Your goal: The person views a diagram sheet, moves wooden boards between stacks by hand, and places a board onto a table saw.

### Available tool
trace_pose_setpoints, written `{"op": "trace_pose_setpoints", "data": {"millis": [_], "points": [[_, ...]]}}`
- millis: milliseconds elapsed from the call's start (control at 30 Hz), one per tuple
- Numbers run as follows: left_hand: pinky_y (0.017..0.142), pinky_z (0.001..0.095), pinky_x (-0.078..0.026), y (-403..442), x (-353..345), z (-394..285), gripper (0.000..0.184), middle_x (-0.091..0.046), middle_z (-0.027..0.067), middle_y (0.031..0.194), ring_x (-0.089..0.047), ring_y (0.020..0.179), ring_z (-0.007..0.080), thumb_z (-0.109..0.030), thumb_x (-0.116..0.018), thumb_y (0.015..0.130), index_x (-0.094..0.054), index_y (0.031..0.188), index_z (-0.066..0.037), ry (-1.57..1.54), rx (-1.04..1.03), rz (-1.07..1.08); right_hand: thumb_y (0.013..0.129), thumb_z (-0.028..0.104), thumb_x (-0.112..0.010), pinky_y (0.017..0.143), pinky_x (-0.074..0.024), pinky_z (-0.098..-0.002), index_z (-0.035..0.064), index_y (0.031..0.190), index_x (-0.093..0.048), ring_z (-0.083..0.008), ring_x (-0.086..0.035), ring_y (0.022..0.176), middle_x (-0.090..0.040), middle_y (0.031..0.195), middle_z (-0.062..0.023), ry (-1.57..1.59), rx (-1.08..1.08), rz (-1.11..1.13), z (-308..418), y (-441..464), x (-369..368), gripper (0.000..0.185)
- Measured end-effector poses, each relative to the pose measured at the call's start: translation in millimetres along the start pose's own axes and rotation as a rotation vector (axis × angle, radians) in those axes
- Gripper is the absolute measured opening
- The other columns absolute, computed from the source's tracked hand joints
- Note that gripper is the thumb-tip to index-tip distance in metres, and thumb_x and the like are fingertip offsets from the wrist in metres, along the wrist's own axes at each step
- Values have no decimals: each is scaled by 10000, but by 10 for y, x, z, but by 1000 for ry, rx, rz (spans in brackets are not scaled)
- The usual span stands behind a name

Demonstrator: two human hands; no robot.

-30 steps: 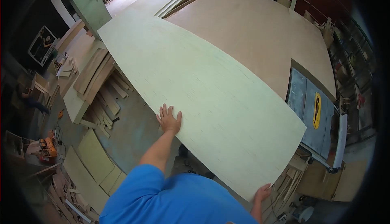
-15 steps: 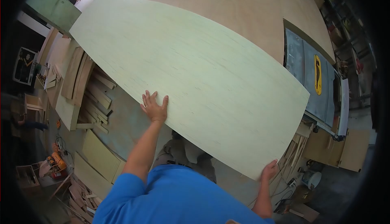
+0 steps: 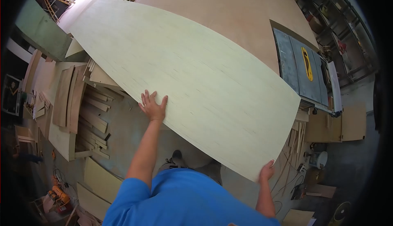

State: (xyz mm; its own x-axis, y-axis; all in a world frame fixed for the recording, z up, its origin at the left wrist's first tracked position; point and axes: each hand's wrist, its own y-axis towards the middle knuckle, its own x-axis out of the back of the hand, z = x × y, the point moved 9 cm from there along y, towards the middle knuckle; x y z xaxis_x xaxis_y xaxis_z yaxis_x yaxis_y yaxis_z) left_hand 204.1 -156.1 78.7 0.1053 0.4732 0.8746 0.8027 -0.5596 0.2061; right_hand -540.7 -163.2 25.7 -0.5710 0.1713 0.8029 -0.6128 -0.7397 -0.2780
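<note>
A large pale greenish plywood sheet stretches diagonally from the upper left to the lower right, in front of my body. My left hand lies on its near long edge with the fingers spread. At the sheet's near right corner, my right hand grips the edge, its thumb on top and its other fingers hidden beneath. Beyond the sheet's far edge lies a wide brownish board surface, beside a table saw with a yellow insert around its blade.
Curved wooden pieces rest on a bench at left, above stacked offcuts. An orange tool is at lower left. Metal shelving stands at upper right, and a white bucket is on the floor at right.
My view has tilted and turned, and the saw and the sheet's right end sit farther left than half a second ago. Both hands keep their places on the sheet.
</note>
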Motion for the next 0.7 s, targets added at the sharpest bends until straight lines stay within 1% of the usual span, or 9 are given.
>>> {"op": "trace_pose_setpoints", "data": {"millis": [100, 200, 267, 333, 400, 500, 567, 633, 700], "points": [[1210, 598, -95, 424, 8, 193, 638, -366, 130, 1591, -237, 1514, 316, -577, -702, 854, -617, 1316, -145, -11, -39, 27, 1029, 555, -386, 1037, -429, -459, -155, 1317, -522, -453, -556, 1239, -575, 1324, -339, 49, -39, -26, -122, -450, -242, 778], [1221, 580, -92, 938, 24, 344, 639, -356, 114, 1598, -227, 1520, 299, -578, -686, 869, -597, 1340, -156, -9, -76, 81, 1027, 548, -402, 1044, -421, -453, -154, 1312, -520, -447, -549, 1248, -570, 1333, -331, 119, -129, 4, 181, -1062, -476, 767], [1225, 577, -91, 1315, -77, 410, 674, -320, 125, 1613, -196, 1529, 304, -582, -671, 881, -546, 1388, -156, 20, -111, 137, 1026, 542, -415, 1014, -439, -464, -142, 1260, -550, -455, -576, 1197, -605, 1266, -331, 131, -97, -42, 309, -1182, -695, 735], [1221, 599, -75, 1610, -199, 378, 758, -255, 173, 1633, -140, 1537, 358, -606, -650, 886, -468, 1456, -140, 48, -186, 230, 1023, 544, -419, 990, -455, -476, -136, 1188, -582, -462, -598, 1157, -629, 1205, -337, 194, -100, 52, 567, -1210, -874, 718], [1219, 606, -79, 1654, -233, 161, 796, -232, 188, 1639, -126, 1539, 372, -610, -658, 875, -445, 1479, -137, 88, -165, 370, 1019, 531, -426, 966, -468, -491, -126, 1124, -608, -471, -613, 1120, -643, 1148, -347, 174, -59, 9, 759, -1086, -929, 690], [1215, 614, -97, 1149, -382, -436, 814, -224, 194, 1640, -126, 1539, 373, -609, -667, 865, -437, 1489, -139, 106, -369, 443, 1005, 527, -454, 973, -475, -494, -159, 1141, -608, -483, -614, 1127, -637, 1163, -368, 138, -4, -25, 1025, -856, -845, 717], [1209, 616, -123, 496, -483, -918, 748, -282, 187, 1619, -177, 1524, 386, -599, -654, 875, -495, 1445, -141, 49, -555, 378, 1002, 538, -436, 964, -479, -510, -144, 1147, -615, -501, -608, 1117, -639, 1160, -365, 45, -7, 5, 1140, -516, -840, 720], [1206, 603, -154, -207, -554, -1391, 679, -349, 175, 1589, -251, 1501, 379, -586, -649, 883, -556, 1389, -144, -69, -741, 334, 997, 560, -420, 942, -491, -519, -113, 1124, -644, -494, -623, 1094, -650, 1117, -370, 47, -6, -39, 1319, -225, -746, 721], [1213, 591, -143, -738, -594, -1872, 644, -358, 141, 1592, -257, 1503, 364, -591, -629, 895, -578, 1368, -157, -90, -835, 398, 990, 549, -448, 950, -489, -523, -98, 1178, -598, -488, -609, 1110, -632, 1156, -350, -4, -18, -5, 1503, 86, -682, 690]]}}
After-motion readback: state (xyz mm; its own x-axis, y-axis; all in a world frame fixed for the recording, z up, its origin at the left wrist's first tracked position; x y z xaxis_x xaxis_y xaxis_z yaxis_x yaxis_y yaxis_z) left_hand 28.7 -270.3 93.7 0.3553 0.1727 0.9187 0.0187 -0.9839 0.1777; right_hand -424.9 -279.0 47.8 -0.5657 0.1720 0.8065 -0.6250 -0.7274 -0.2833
